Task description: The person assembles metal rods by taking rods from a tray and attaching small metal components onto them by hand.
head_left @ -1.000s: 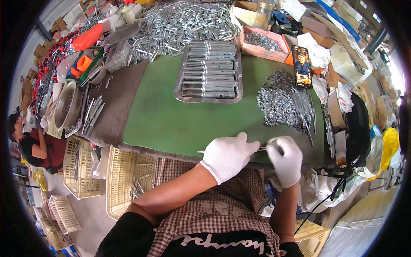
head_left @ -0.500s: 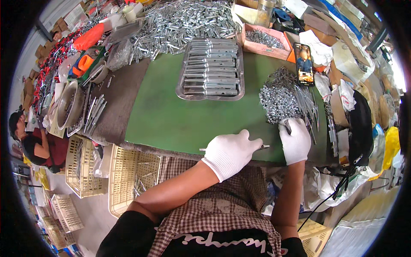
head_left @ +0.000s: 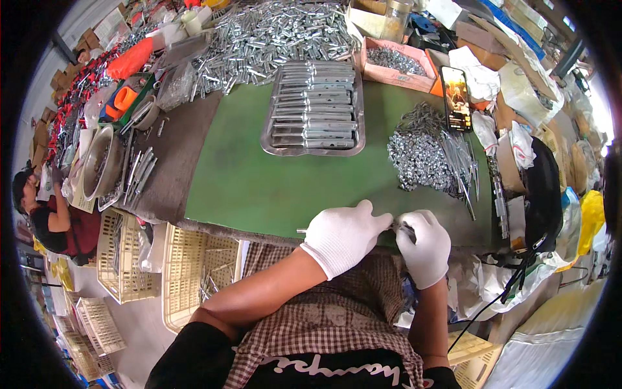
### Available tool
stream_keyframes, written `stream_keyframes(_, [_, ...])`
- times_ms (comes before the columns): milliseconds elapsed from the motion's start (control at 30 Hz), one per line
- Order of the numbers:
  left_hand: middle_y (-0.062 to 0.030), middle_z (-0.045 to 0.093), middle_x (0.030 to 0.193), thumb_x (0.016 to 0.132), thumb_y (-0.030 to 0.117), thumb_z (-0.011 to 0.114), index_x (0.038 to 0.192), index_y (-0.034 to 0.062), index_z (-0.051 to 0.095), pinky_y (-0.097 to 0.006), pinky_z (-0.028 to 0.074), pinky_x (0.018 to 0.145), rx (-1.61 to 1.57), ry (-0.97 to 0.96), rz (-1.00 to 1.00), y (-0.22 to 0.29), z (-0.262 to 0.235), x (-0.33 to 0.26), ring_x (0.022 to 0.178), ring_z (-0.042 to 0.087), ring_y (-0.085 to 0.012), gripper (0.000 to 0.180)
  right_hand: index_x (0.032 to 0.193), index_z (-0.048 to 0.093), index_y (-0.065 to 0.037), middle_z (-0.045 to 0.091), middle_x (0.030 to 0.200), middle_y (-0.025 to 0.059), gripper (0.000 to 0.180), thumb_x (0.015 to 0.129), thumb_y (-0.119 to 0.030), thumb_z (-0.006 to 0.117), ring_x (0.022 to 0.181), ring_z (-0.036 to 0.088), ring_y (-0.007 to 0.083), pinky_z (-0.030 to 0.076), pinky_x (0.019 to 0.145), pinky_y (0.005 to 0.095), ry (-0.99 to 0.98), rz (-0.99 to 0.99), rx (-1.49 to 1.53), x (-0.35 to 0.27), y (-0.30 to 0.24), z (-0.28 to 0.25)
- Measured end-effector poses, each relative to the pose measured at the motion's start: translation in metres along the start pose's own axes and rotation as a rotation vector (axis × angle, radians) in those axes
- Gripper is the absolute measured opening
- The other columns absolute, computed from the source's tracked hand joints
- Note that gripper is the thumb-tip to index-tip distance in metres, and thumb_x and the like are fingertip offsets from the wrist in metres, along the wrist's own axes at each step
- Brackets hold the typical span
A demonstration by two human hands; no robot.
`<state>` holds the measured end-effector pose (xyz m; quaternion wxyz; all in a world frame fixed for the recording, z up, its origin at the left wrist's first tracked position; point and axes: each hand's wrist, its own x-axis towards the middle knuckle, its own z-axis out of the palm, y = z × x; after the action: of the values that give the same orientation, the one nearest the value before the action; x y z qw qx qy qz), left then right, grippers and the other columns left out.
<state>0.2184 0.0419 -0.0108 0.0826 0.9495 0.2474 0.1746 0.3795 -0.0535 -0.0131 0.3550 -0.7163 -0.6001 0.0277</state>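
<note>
Just beside the right hand point(head_left: 425, 250), the left hand point(head_left: 342, 236) holds a rod point(head_left: 302, 231).

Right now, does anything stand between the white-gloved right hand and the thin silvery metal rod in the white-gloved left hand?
Nothing visible does: the right hand sits close beside the left hand, which grips the rod. Whether it touches the rod is too small to tell.

At the near edge of the green-topped bench point(head_left: 259, 181), the bare left forearm point(head_left: 269, 288) slants to a white-gloved left hand point(head_left: 345, 236), curled closed, back upward, just beside the white-gloved right hand point(head_left: 426, 249), whose thumb and fingers bend together above a steeper, bare right forearm point(head_left: 429, 318).
</note>
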Motion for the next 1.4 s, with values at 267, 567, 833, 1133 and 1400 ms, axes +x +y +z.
stream_keyframes(267, [-0.0075, 0.052, 0.076, 0.084, 0.02, 0.063, 0.105, 0.0233, 0.066, -0.037, 0.05, 0.046, -0.023, -0.036, 0.008, -0.001, -0.002, 0.001, 0.051, 0.061, -0.0232, 0.022, 0.079, 0.059, -0.005, 0.061, 0.076, 0.0119, 0.012, 0.075, -0.003, 0.07, 0.066, 0.061, 0.0313, 0.048, 0.06, 0.0382, -0.07, 0.147, 0.169, 0.002, 0.0, -0.001])
stream_keyframes(567, [-0.0073, 0.054, 0.078, 0.087, 0.022, 0.061, 0.118, 0.0241, 0.064, -0.037, 0.052, 0.048, 0.023, -0.049, 0.049, -0.005, 0.002, -0.001, 0.052, 0.062, -0.023, 0.031, 0.082, 0.058, -0.003, 0.06, 0.076, 0.0107, 0.013, 0.076, -0.004, 0.07, 0.067, 0.059, 0.0262, 0.048, 0.063, 0.0361, -0.114, 0.151, 0.13, 0.004, 0.002, 0.0])
stream_keyframes(833, [-0.0088, 0.055, 0.076, 0.09, 0.025, 0.058, 0.116, 0.0214, 0.062, -0.039, 0.053, 0.049, 0.01, -0.135, 0.072, -0.003, -0.005, 0.006, 0.054, 0.064, -0.0261, 0.026, 0.072, 0.044, -0.009, 0.032, 0.056, -0.0037, 0.039, 0.101, -0.034, 0.04, 0.045, 0.029, 0.0071, 0.021, 0.042, 0.0248, 0.23, 0.393, 1.721, 0.03, 0.001, 0.004])
stream_keyframes(1133, [-0.0092, 0.055, 0.075, 0.09, 0.024, 0.058, 0.117, 0.0214, 0.061, -0.039, 0.054, 0.05, 0.04, -0.2, 0.045, -0.002, -0.006, 0.006, 0.055, 0.064, -0.0256, 0.027, 0.06, 0.04, -0.009, 0.03, 0.053, -0.0021, 0.042, 0.097, -0.029, 0.04, 0.044, 0.026, 0.0094, 0.017, 0.041, 0.0278, 0.298, 0.351, 1.787, 0.03, -0.002, 0.036])
stream_keyframes(1400, [-0.0047, 0.059, 0.07, 0.08, 0.016, 0.059, 0.074, 0.0108, 0.058, -0.033, 0.051, 0.047, 0.306, -0.081, 0.079, 0.036, -0.006, 0.02, 0.058, 0.066, -0.0167, 0.008, 0.05, 0.031, -0.012, 0.03, 0.046, 0.0, 0.046, 0.094, -0.024, 0.037, 0.04, 0.027, 0.0115, 0.018, 0.04, 0.0294, 0.425, 0.293, 1.421, 0.017, -0.002, 0.032])
